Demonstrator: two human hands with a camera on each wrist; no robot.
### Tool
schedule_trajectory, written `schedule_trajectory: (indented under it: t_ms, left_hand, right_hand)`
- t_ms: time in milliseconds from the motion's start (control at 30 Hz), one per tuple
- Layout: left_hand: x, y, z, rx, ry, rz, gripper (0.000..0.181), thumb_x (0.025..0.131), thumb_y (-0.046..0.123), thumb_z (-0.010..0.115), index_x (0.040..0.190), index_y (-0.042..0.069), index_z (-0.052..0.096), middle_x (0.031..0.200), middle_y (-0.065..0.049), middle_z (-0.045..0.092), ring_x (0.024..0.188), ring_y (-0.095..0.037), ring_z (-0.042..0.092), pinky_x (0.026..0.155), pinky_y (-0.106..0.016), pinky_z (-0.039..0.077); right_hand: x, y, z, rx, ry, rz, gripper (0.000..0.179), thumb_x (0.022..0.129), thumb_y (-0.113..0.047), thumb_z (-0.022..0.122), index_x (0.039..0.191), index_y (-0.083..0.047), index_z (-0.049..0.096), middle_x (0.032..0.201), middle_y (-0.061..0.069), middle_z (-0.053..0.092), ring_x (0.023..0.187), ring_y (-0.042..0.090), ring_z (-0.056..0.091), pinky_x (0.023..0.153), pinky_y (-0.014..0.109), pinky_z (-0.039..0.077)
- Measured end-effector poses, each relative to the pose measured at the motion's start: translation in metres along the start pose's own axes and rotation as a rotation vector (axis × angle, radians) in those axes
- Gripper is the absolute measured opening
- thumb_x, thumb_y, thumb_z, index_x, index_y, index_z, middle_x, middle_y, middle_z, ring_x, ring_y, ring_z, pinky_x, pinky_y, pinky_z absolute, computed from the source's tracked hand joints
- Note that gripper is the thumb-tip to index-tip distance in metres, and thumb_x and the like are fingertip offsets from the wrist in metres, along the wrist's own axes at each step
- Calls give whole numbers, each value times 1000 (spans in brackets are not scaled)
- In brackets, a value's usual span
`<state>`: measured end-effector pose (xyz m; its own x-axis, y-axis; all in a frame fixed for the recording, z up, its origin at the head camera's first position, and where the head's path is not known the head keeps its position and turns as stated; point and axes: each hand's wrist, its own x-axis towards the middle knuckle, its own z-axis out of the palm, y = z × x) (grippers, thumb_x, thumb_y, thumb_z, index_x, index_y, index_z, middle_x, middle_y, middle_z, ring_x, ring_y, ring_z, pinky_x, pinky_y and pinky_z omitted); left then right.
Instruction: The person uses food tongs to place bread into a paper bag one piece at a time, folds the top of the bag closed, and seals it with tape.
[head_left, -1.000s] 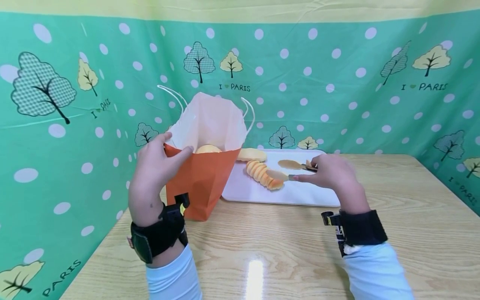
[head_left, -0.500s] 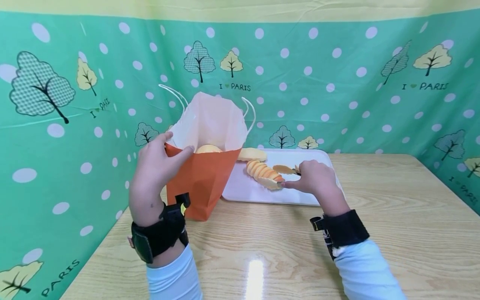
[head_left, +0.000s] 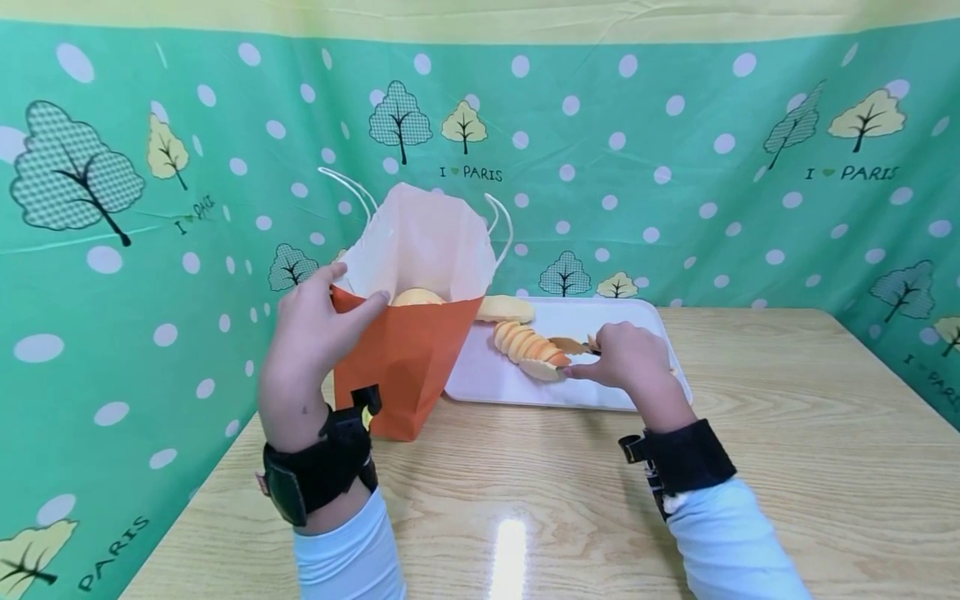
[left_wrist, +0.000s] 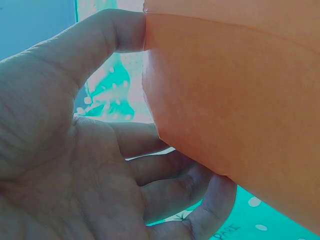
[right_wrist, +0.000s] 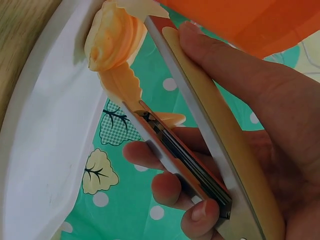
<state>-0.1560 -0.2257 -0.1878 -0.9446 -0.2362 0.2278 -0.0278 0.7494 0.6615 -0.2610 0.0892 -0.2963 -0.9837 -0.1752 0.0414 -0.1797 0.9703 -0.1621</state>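
Note:
My left hand point(head_left: 307, 333) grips the upper left side of an orange paper bag point(head_left: 405, 358), thumb on the front rim and fingers round the side. The bag stands with its white-lined mouth wide, and a round pale bun point(head_left: 416, 297) shows inside. In my right hand point(head_left: 637, 362) is a pair of metal tongs point(right_wrist: 210, 120) with tan handle plates and broad, scalloped tan tips. Those tips lie on either side of a ridged, spiral bread roll point(head_left: 523, 342) on a white tray point(head_left: 487, 383). The right wrist view shows the tips right against the roll.
Behind the spiral roll a smooth, long bun point(head_left: 506, 308) lies on the tray, partly behind the bag. White cord handles point(head_left: 501, 229) rise from the bag. The wooden table point(head_left: 465, 492) is backed by a green printed cloth point(head_left: 570, 192).
My right hand has moved left with the tongs, and their spread tips have come down and drawn in around the spiral roll. My left hand has stayed on the bag.

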Motion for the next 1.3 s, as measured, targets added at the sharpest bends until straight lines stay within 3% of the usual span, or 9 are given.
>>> schedule_trajectory:
  t_ms: [333,767,1033,1133,1200,1300]
  left_hand:
    - [-1,3,0,-7,-15,7,81,87,46,54,148,4,20,115,-25,51,107,-37,46,87,-55,51]
    - [-1,4,1,1,-16,6,81,87,46,54,148,5,20,115,-25,51,107,-38,45,85,-56,51]
    - [-1,5,3,1,-14,16,81,87,47,54,149,6,20,111,-23,51,106,-37,45,85,-54,51]
    - [0,5,4,4,-15,8,81,87,46,54,149,6,20,111,-23,51,107,-36,45,84,-54,51]
    - [0,4,4,5,-16,5,81,87,47,54,149,7,19,111,-23,51,107,-36,44,84,-54,51]
    - [0,4,5,8,-17,9,82,87,47,54,149,7,19,111,-23,51,107,-37,45,84,-54,51]
  right_hand:
    - [-4,5,-8,49,-2,-16,59,61,-69,67,54,-15,45,55,-2,36,53,17,40,46,31,30]
    - [-22,12,-35,140,67,-24,64,65,-69,64,53,-16,31,56,-3,27,50,14,32,44,28,22]
    - [-33,19,-53,154,125,-11,63,66,-71,62,59,-12,43,56,-1,32,51,18,38,44,30,28]
    - [-38,20,-59,157,138,7,65,66,-73,60,69,-7,59,58,2,40,54,20,43,45,31,30]
    - [-41,20,-62,163,141,17,74,65,-75,59,89,-6,69,68,7,54,60,23,48,47,33,35]
    - [-46,20,-67,176,155,19,84,64,-78,57,106,-6,70,85,14,65,68,26,53,51,35,39]
